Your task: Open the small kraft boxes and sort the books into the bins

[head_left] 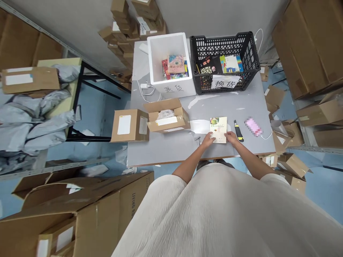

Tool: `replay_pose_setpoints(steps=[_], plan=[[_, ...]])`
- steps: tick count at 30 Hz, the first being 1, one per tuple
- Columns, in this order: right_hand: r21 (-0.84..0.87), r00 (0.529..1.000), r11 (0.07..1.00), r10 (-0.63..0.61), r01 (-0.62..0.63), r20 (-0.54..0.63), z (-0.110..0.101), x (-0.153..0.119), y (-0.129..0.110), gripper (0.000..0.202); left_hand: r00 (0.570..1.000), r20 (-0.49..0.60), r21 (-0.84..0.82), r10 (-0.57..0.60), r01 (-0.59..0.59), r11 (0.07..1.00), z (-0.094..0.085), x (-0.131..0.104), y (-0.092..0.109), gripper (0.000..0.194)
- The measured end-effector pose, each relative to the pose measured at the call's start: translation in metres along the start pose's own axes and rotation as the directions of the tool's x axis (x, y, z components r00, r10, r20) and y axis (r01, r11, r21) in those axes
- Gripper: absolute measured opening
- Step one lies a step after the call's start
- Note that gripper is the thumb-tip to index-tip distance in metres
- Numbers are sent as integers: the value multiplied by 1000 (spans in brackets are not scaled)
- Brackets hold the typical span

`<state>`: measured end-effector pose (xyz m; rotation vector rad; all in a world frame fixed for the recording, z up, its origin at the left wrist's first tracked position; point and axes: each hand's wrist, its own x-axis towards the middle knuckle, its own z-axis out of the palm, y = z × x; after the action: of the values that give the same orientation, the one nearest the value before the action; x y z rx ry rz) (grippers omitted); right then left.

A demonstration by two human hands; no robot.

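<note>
Between my two hands is a cream-coloured book (219, 129) with green leaves and the word "Beautiful" on its cover. My left hand (207, 140) grips its lower left edge, thumb on top. On the opposite edge, my right hand (230, 138) pinches it the same way. A black and yellow utility knife (238, 131) lies just right of the book, close to my right hand. Left of the book stands an opened cardboard box (169, 117) with clear plastic wrap inside. A white paper sheet (199, 126) lies between that box and the book.
At the table's (158, 150) back stand a white foam box (171, 86) and a black plastic crate (225, 57), both holding books. A closed carton (128, 125) sits at the left edge. A blurred pink item (253, 127) with a cable lies right. Large cartons (112, 207) stand lower left.
</note>
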<state>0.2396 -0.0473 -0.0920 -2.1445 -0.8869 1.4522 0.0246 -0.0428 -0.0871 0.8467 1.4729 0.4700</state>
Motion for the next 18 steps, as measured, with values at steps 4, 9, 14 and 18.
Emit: replay_pose_setpoints(steps=[4,9,14,18], plan=[[-31,983,988,-153,150,-103,-8,-8,-17,21,997,64,-52,47,-44,998,14,1,13,48],[-214,920,941,-310,261,-240,-28,-22,-38,21,966,166,-148,198,-175,973,37,-4,40,32],[-289,911,904,-374,316,-175,-24,-40,-44,22,962,169,-226,215,-175,958,39,-11,51,32],[-166,914,900,-405,404,27,-6,-45,-35,26,979,48,-195,199,-187,963,23,-12,45,33]])
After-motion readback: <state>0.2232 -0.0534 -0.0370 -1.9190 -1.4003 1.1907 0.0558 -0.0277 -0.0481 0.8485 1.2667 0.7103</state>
